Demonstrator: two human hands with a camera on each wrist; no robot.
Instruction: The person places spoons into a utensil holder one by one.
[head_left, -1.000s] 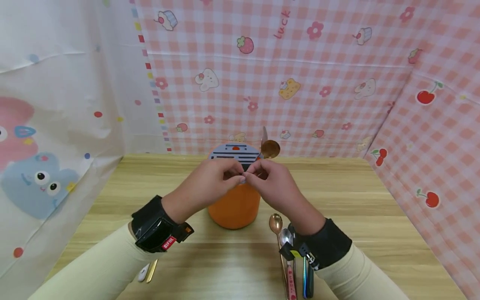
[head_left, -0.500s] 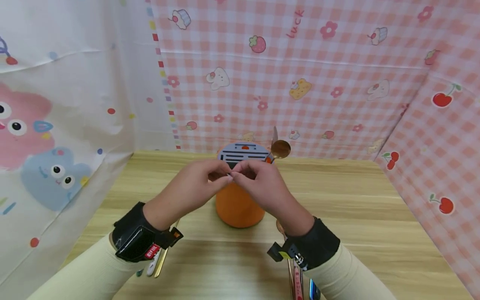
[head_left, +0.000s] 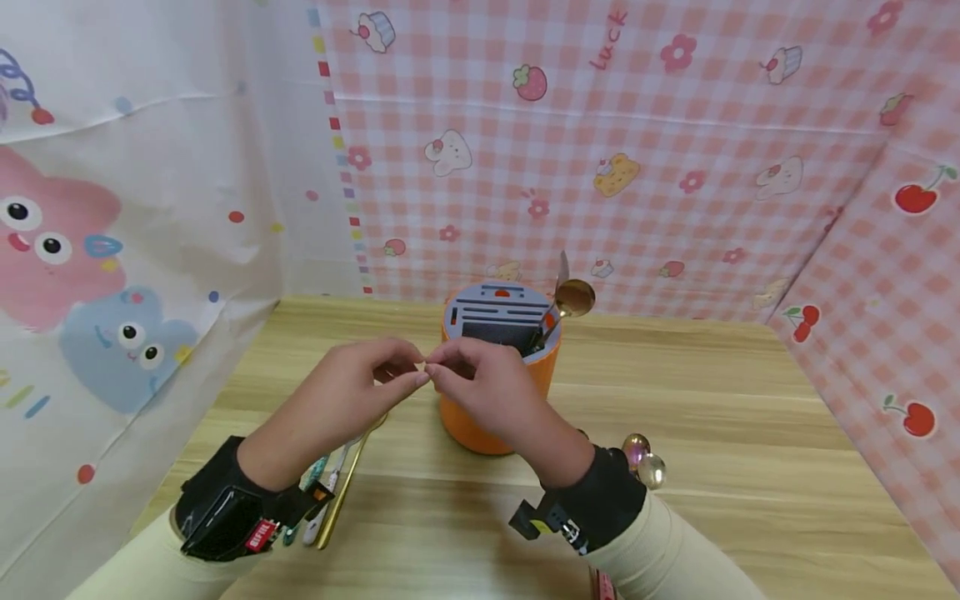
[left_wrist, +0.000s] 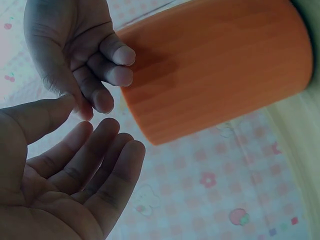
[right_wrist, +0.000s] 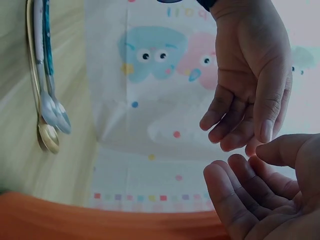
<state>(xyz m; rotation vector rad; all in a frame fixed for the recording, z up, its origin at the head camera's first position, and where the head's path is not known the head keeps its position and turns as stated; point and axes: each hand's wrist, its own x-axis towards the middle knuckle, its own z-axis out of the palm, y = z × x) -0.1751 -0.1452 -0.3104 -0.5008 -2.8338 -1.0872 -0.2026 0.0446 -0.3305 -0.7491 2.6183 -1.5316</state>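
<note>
My left hand [head_left: 345, 387] and right hand [head_left: 487, 387] meet at the fingertips in front of an orange utensil holder [head_left: 480, 429]. Fingers on both are loosely bent, and nothing shows between them in either wrist view. The holder has a grey slotted top [head_left: 502, 292]; a gold spoon [head_left: 575, 297] and a knife blade [head_left: 562, 267] stick up at its right side. Under my left wrist lie a gold-handled spoon [head_left: 341, 496], a white-handled spoon [right_wrist: 48, 107] and a teal-handled spoon [right_wrist: 61, 117].
Bowls of two spoons, one pinkish [head_left: 636, 450] and one silvery [head_left: 652, 472], show beyond my right wrist. A red-pink handle [head_left: 602, 583] lies at the front. Patterned cloth [head_left: 480, 192] hangs behind and on both sides of the wooden table [head_left: 712, 383].
Both hands have moved left together, from before the holder's middle to its left edge. The view has turned slightly left, so more of the left spoons and the holder's top shows.
</note>
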